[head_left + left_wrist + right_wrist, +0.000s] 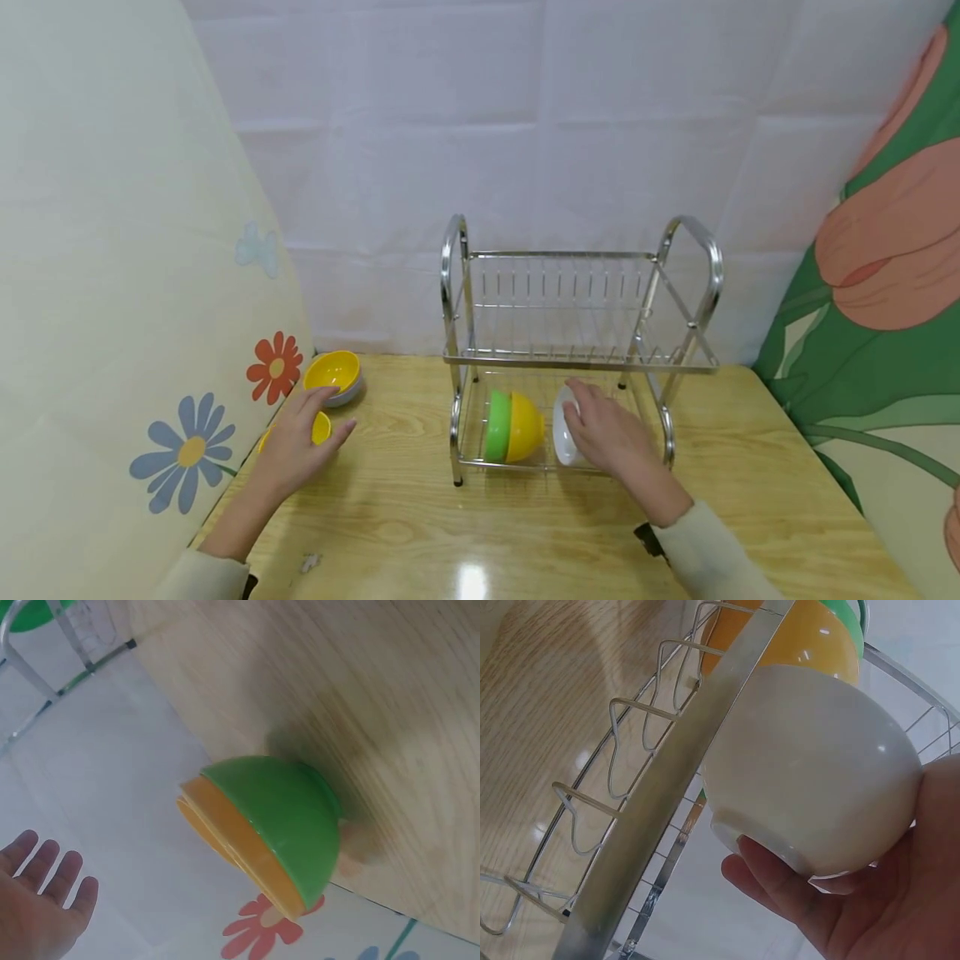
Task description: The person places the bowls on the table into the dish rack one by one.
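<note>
My right hand (609, 429) grips a white bowl (564, 433) by its base and side on the lower tier of the metal dish rack (581, 364). In the right wrist view the white bowl (817, 765) is tilted on its side, fingers curled at its foot. Left of it, a yellow bowl (527, 427) and a green bowl (497, 427) stand on edge, nested. My left hand (292, 450), fingers spread and holding nothing, hovers by a partly hidden yellow bowl (322, 427). The left wrist view shows a green bowl (277, 817) with yellow inside, apart from the hand.
A grey bowl with a yellow inside (333, 375) sits at the table's back left corner. The rack's upper tier overhangs the bowls, and its front rail (660, 787) runs close by the right hand. A floral cloth (892, 242) borders the wooden table (397, 533) on the right.
</note>
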`<control>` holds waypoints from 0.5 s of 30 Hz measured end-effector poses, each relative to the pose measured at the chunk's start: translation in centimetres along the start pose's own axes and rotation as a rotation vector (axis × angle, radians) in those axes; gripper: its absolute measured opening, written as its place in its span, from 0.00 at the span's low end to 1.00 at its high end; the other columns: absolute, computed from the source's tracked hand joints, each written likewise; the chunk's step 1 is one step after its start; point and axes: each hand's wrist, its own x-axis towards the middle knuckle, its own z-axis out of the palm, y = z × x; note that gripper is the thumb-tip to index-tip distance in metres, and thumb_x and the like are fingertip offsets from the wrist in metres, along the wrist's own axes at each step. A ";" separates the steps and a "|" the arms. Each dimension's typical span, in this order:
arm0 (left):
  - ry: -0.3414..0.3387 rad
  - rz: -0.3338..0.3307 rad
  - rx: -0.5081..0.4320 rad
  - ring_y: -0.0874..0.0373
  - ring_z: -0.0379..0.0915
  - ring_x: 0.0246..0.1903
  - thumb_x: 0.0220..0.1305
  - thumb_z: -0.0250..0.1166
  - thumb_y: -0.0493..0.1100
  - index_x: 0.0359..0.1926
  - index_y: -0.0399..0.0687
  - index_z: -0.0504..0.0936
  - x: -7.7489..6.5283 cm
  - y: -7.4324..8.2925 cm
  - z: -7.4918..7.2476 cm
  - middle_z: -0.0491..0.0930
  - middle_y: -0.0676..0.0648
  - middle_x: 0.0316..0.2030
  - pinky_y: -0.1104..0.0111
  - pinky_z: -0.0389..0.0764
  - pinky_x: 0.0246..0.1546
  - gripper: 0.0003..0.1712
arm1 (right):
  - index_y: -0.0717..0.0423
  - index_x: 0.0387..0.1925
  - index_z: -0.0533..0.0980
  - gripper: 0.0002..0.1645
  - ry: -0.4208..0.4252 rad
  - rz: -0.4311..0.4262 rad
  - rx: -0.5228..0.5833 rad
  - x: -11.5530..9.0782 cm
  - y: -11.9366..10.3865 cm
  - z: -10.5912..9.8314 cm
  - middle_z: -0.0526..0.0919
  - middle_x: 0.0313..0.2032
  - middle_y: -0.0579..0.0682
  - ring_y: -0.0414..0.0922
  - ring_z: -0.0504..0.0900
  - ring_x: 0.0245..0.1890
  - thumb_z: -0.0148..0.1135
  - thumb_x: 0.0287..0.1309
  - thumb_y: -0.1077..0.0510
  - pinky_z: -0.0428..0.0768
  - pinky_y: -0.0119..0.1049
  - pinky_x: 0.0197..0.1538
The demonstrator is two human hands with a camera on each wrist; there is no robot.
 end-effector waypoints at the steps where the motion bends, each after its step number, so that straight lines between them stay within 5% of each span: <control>1: -0.001 -0.006 -0.001 0.38 0.69 0.59 0.63 0.71 0.52 0.62 0.37 0.75 0.0 -0.2 0.0 0.77 0.36 0.58 0.40 0.71 0.60 0.33 | 0.56 0.74 0.62 0.32 0.001 -0.001 0.001 0.0 0.0 0.1 0.71 0.68 0.65 0.66 0.77 0.58 0.40 0.78 0.46 0.78 0.63 0.56; 15: -0.055 -0.115 0.027 0.31 0.63 0.63 0.65 0.69 0.53 0.64 0.35 0.73 -0.8 -2.9 -0.7 0.71 0.29 0.64 0.34 0.66 0.61 0.35 | 0.55 0.74 0.63 0.32 -0.012 0.017 0.003 0.7 -0.5 1.0 0.72 0.66 0.65 0.65 0.79 0.56 0.41 0.77 0.45 0.80 0.63 0.53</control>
